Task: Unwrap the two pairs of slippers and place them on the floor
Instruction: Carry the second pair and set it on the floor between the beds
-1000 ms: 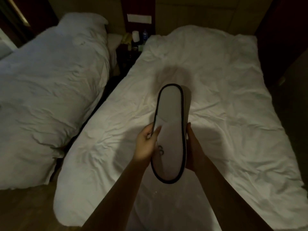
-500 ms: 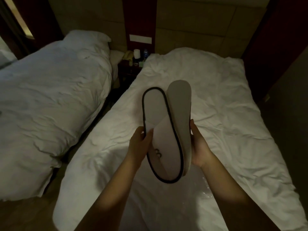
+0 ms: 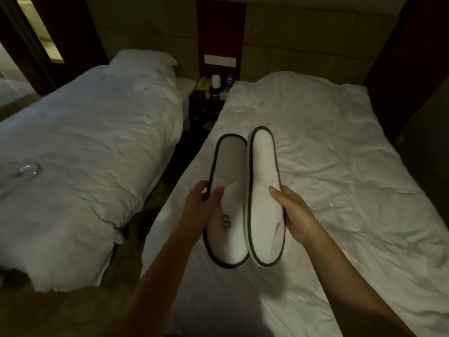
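Note:
I hold two white slippers with dark trim side by side above the right bed [image 3: 340,154]. My left hand [image 3: 199,207] grips the left slipper [image 3: 230,181] at its left edge, thumb on the upper. My right hand [image 3: 294,215] grips the right slipper [image 3: 263,195] at its right edge. Both slippers face up, toes toward me, their inner edges touching. Clear plastic wrap [image 3: 340,229] lies crumpled on the bed under my right arm. A second clear wrapped packet [image 3: 26,170] lies on the left bed; its contents cannot be made out.
The left bed [image 3: 97,142] with a pillow stands to the left across a narrow aisle of floor [image 3: 136,220]. A dark nightstand [image 3: 209,103] with a bottle and small items sits between the beds at the headboard wall. Floor also shows at bottom left.
The two slippers, stacked together a second ago, have been drawn apart and turned face up, one in each hand. The view has tilted upward.

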`<state>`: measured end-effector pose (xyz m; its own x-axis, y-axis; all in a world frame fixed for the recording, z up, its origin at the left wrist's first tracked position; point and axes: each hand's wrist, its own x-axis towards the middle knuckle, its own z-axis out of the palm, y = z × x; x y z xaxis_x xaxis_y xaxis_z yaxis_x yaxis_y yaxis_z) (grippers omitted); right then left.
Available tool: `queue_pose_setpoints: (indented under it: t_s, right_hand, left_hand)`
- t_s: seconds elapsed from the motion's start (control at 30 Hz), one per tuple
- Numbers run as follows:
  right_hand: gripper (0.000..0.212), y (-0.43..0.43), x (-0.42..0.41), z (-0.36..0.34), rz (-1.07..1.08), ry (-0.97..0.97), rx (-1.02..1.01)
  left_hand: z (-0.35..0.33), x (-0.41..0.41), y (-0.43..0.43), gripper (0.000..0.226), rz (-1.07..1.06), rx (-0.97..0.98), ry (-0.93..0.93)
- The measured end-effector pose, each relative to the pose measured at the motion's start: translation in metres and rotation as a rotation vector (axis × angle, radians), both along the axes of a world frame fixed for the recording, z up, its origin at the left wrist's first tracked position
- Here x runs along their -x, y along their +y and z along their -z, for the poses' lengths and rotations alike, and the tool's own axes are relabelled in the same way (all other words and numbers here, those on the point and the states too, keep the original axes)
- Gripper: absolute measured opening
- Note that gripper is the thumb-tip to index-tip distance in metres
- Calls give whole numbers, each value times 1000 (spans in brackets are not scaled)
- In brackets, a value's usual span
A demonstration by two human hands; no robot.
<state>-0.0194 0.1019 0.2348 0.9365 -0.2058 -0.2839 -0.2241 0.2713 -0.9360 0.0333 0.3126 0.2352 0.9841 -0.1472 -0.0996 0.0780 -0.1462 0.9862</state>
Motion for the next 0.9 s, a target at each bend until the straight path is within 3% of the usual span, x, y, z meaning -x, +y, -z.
queue_pose_setpoints:
  t_s: [0.13, 0.27, 0.67, 0.83, 0.9]
  right_hand:
    - [25, 0, -8, 1, 233, -12, 108]
    - [10, -4, -32, 7, 331, -14, 162]
    - [35, 121, -178, 30, 43, 17, 107]
    - [27, 192, -220, 43, 4, 51, 133]
    - [21, 226, -238, 55, 19, 85, 125]
  left_hand:
    - [4, -18, 18, 3, 8, 4, -23]
    - [10, -46, 25, 4, 5, -2, -4]
    - [5, -140, 139, 2, -205, -158, -38]
    - [26, -178, 211, 16, -253, -92, 83]
    - [35, -196, 243, 10, -255, -84, 96]
